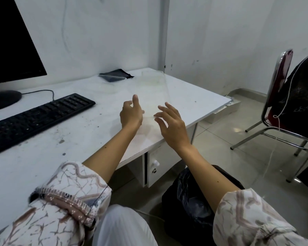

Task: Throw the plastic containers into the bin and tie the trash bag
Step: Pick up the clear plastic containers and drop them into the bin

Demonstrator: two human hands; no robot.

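A large clear plastic container is tilted above the white desk, its far edge raised and blurred. My left hand grips its near left edge with curled fingers and the thumb up. My right hand has spread fingers whose tips touch the near right edge. A second clear plastic container lies on a black cloth at the back of the desk. The bin with a black trash bag stands on the floor under my right forearm, with something clear inside.
A black keyboard and a monitor fill the desk's left side. A drawer unit sits under the desk corner. A metal chair draped with dark fabric stands at the right on the tiled floor.
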